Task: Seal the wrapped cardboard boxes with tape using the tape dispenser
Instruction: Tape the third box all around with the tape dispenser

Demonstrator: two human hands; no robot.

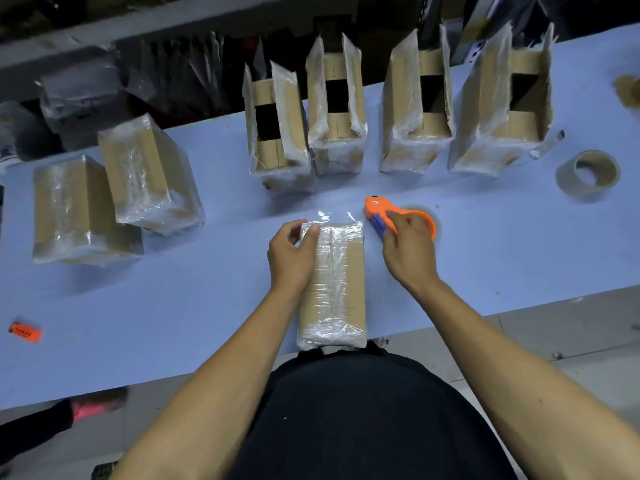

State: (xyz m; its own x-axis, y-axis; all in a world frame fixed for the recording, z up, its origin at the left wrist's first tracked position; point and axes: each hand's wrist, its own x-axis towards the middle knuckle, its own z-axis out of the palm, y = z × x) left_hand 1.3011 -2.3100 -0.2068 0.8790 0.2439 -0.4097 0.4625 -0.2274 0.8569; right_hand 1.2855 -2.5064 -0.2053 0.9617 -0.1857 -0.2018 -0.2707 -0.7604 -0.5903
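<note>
A wrapped cardboard box (337,285) lies lengthwise at the table's near edge, shiny tape running along its top and a clear tape end sticking out past its far side. My left hand (291,252) grips the box's far left corner, thumb on top. My right hand (408,247) holds the orange tape dispenser (384,213) just right of the box's far end, the dispenser resting on the table. Several open-topped wrapped boxes (336,109) stand in a row farther back.
Two closed wrapped boxes (114,195) sit at the left. A spare tape roll (588,174) lies at the right, another roll at the far right edge. A small orange object (25,332) lies near the front left. The blue table (173,306) ends near my body.
</note>
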